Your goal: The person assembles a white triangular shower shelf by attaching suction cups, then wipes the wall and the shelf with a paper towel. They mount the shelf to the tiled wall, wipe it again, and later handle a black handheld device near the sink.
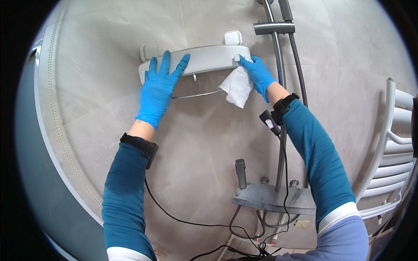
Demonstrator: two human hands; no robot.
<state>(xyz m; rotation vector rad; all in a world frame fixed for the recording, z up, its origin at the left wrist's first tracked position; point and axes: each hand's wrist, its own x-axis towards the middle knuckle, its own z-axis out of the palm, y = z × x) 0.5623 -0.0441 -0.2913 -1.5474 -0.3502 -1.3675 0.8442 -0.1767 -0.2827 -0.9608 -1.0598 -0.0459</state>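
A white wall shelf (204,58) with a curved front is fixed to the tiled wall by two square mounts; a small hook and a thin metal bar show below it. My left hand (160,87), in a blue glove, lies against the shelf's front left with its fingers spread. At the shelf's right end, my right hand (260,76), also in a blue glove, pinches a white textured cloth (238,88) that hangs down under the shelf. Part of the cloth between thumb and fingers is hidden.
A grey shower column (278,56) with a dark hose rises on the right. Its grey mixer shelf (274,197) juts out lower down, with a dark hand sprayer (241,173) on it. A white towel radiator (387,174) stands far right. Black cables (191,223) trail below my arms.
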